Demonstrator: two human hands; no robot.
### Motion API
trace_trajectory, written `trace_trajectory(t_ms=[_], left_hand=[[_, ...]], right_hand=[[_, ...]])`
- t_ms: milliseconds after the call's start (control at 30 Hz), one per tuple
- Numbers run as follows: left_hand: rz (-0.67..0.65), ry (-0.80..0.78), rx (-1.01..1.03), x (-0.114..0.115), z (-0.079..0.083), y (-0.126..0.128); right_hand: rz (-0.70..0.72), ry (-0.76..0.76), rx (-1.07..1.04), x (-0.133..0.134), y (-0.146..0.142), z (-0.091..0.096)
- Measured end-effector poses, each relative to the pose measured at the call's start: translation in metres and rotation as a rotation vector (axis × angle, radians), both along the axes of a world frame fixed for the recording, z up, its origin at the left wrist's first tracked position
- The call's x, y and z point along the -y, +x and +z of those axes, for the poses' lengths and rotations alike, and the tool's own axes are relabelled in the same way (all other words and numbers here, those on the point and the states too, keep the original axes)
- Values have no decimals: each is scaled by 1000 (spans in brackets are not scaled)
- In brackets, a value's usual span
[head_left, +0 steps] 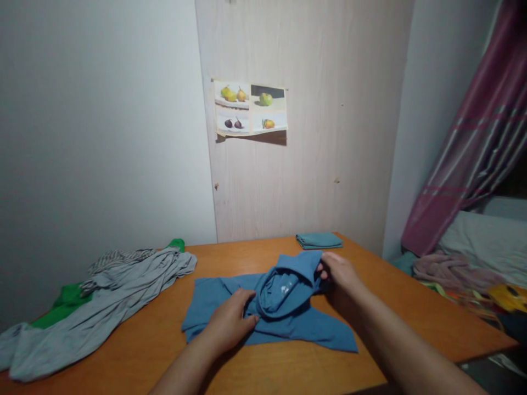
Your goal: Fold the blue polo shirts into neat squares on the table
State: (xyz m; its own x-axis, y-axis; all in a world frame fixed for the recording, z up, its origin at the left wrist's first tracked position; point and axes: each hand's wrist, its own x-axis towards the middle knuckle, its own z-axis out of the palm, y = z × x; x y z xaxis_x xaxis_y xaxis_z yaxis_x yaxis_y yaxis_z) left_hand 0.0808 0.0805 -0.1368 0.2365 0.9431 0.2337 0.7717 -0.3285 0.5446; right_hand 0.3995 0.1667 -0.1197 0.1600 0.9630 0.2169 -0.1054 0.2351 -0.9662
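Note:
A blue shirt (288, 323) lies rumpled on the orange table, its round opening facing me with a pale printed mark inside. My right hand (335, 270) pinches the shirt's upper right part, which is raised a little off the table. At the opening's left side, my left hand (235, 321) rests on the cloth with thumb and fingers apart, the fingertips partly tucked into the folds. Whether those fingertips grip any cloth is hard to see.
Grey, green and striped clothes (135, 296) lie heaped along the table's left side. A folded teal cloth (319, 240) sits at the back right corner of the table (395, 307). Beyond the right edge are a bed with bedding (489, 241) and a pink curtain (448, 175).

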Motion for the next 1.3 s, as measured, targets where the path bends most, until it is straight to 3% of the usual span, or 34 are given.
trace_trajectory(t_ms=[133,367,533,700,800,1000,1133,1300], left_hand=[[48,-20,-6,-2,-1,4],[149,41,-283,-8,7,29],[235,15,-401,-17,14,29],[217,159,-263,-16,14,25],[161,99,-169,-15,4,32],[263,24,95,-24,-9,40],[314,67,313,-32,10,27],[433,183,668,-33,65,-11]], right_hand=[[-144,79,-122,-3,21,19],[-72,48,-98,1,25,25],[7,78,-110,0,31,41],[4,82,-114,7,32,56],[-4,78,-127,12,27,60],[6,52,-117,25,25,64],[-37,48,-95,32,38,71],[-95,46,-61,37,52,86]])
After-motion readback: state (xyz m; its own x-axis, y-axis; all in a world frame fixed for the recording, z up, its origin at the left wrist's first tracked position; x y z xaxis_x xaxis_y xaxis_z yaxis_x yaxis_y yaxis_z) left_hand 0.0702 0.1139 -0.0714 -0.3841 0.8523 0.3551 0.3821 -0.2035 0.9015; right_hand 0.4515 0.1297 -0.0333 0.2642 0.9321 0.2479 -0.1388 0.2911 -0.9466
